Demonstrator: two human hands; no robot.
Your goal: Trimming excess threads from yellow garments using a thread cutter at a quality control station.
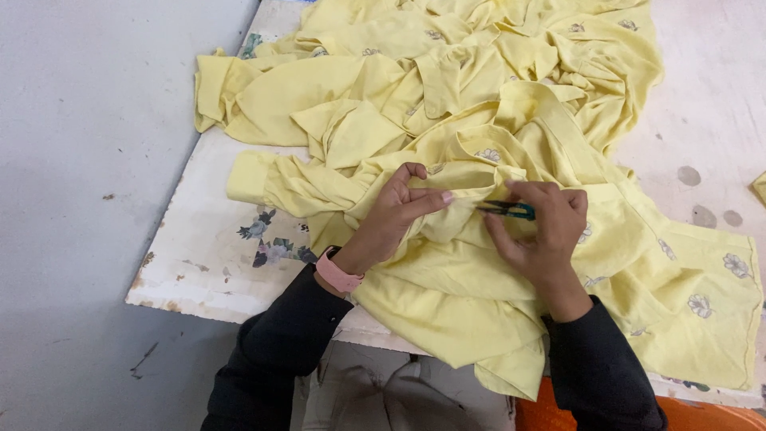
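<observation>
Yellow garment (447, 263) btwn hands: left hand (396, 209) pinches fabric, right hand (544, 227) grips small snips (506, 209)

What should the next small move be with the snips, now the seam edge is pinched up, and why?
Probably ease the snips a touch toward the left hand and clip at the raised fold. The right hand holds the small green-handled snips with the tips pointing at the yellow garment edge, which the left hand pinches up just beside them. No loose thread is visible at this size, so check first.
</observation>
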